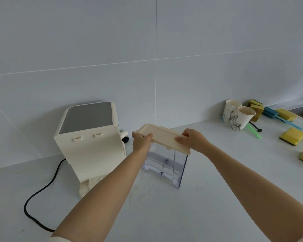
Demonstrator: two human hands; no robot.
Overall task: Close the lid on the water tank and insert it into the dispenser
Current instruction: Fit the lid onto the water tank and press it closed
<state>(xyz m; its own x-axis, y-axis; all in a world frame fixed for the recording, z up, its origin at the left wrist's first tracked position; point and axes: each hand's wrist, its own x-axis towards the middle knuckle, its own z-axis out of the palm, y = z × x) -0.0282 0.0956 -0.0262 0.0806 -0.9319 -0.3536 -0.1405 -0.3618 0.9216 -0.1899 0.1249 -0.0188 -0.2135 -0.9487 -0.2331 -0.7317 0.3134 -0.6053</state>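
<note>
A clear plastic water tank (pixel 170 168) stands upright on the white counter, right of the cream dispenser (pixel 93 145). A cream lid (pixel 162 135) lies across the tank's top, slightly tilted. My left hand (pixel 141 141) grips the lid's left end. At the lid's right end, my right hand (pixel 191 139) presses down with the fingers over the near edge. The dispenser shows its flat back panel with two small slots and a grey top. The tank's rim is hidden under the lid and hands.
A black power cord (pixel 40 193) loops from the dispenser across the counter at the left. Two paper cups (pixel 238 116), yellow sponges (pixel 293 136), a blue brush (pixel 280 117) and a green stick lie at the back right. The tiled wall runs close behind.
</note>
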